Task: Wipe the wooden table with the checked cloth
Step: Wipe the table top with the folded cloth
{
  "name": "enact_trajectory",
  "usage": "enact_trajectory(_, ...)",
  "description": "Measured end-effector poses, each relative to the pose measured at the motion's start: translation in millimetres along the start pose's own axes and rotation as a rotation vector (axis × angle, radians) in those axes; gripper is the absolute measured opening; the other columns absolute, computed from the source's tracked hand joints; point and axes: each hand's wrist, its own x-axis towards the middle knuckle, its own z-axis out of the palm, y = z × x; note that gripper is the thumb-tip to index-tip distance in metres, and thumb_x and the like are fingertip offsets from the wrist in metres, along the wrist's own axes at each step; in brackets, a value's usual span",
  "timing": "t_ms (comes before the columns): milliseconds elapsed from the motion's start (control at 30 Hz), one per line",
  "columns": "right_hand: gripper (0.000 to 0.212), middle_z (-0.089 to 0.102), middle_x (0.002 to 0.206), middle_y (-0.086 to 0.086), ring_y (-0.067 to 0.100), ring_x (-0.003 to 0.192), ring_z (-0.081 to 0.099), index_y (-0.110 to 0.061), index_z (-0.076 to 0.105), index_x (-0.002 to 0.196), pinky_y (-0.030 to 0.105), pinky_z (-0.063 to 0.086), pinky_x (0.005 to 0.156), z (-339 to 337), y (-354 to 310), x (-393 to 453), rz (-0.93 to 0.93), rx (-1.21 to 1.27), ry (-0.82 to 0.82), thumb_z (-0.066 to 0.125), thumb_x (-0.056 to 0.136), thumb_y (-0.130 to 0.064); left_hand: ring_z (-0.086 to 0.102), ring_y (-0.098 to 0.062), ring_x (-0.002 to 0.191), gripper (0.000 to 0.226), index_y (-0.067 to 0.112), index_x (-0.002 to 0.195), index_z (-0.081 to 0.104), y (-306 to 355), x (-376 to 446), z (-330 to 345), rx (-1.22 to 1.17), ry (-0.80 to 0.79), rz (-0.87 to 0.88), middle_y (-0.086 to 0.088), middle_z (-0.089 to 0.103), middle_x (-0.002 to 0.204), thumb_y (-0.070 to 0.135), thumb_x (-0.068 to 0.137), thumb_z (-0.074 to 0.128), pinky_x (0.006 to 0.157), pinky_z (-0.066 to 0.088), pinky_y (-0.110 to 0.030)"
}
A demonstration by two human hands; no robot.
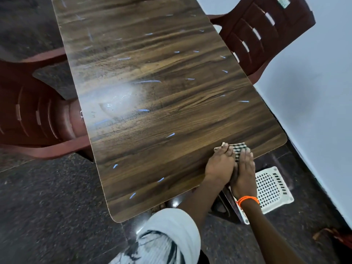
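The long wooden table point(152, 92) runs away from me, with pale streaks and a cloudy smear near its left-middle. A small black-and-white checked cloth point(238, 149) lies flat near the table's near right corner. My left hand point(221, 164) and my right hand point(245, 168) press side by side on the cloth, fingers flat and together. Most of the cloth is hidden under my palms; only its far part shows. An orange band circles my right wrist.
A dark red plastic chair point(266, 35) stands at the table's right side and another point(38, 119) at its left. A white perforated stool point(270, 187) sits on the dark floor below the near right corner. A pale wall point(314, 92) runs close on the right.
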Motion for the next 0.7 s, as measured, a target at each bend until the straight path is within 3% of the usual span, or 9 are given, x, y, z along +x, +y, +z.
enact_trajectory(300,0.062,0.004,0.166,0.009,0.024,0.153,0.001,-0.008,0.012,0.156,0.048,0.013,0.123,36.5,-51.3,-47.8,0.006,-0.058,0.026,0.041,0.103,-0.020,0.013,-0.017,0.153,0.050,0.012,0.151,0.037,-46.9,-60.7,-10.5,-0.039,0.007,-0.026,-0.003,0.030,0.160,0.016,0.102,0.038,0.125,0.008,-0.030)
enact_trajectory(567,0.059,0.004,0.166,0.008,0.022,0.153,0.002,-0.010,0.009,0.157,0.043,0.007,0.124,66.9,-109.0,-92.3,-0.134,-0.081,-0.025,0.027,0.103,-0.027,0.020,-0.019,0.151,0.052,0.007,0.147,0.045,-88.7,-141.3,-33.2,-0.113,0.083,-0.101,-0.007,0.036,0.157,0.001,0.095,0.045,0.125,0.011,-0.029)
enact_trajectory(700,0.060,0.001,0.166,0.008,0.020,0.153,0.001,-0.011,0.005,0.157,0.042,0.009,0.124,76.0,-132.4,-114.4,-0.238,-0.081,-0.091,0.027,0.104,-0.028,0.036,-0.028,0.144,0.058,0.001,0.137,0.055,-99.6,-185.4,-41.1,-0.127,0.177,-0.211,-0.011,0.050,0.147,-0.009,0.080,0.058,0.120,0.029,-0.037)
